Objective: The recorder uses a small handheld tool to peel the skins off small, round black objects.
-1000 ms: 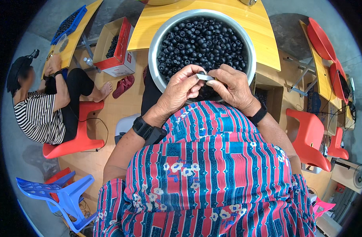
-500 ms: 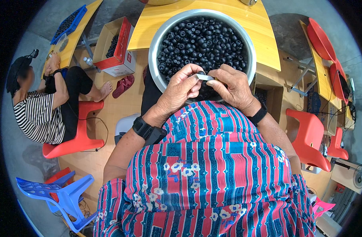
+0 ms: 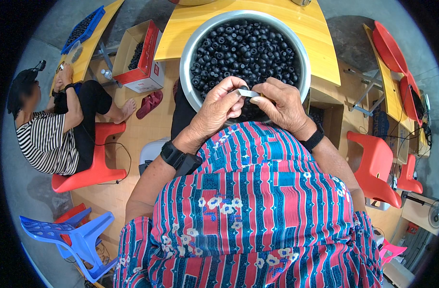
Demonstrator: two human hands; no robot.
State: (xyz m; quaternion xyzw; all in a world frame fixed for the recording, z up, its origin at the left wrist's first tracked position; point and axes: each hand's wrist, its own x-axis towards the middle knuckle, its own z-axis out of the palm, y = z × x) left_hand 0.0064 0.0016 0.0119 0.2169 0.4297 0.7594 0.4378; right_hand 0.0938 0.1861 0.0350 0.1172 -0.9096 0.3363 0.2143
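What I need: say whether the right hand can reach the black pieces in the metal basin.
Probably yes: the right hand is at the near side of the metal basin, and the black pieces beyond lie uncovered. The hand seems to pinch a pale strip, though.

- Overlapping central yellow table: metal basin
- On left table: blue tray
- On right table: red basins
- On tan floor: slippers, blue chair

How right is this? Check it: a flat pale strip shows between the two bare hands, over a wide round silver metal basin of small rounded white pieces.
The small rounded pieces are black, not white; the head view shows it. The flat pale strip is between the left hand and right hand, over the basin.
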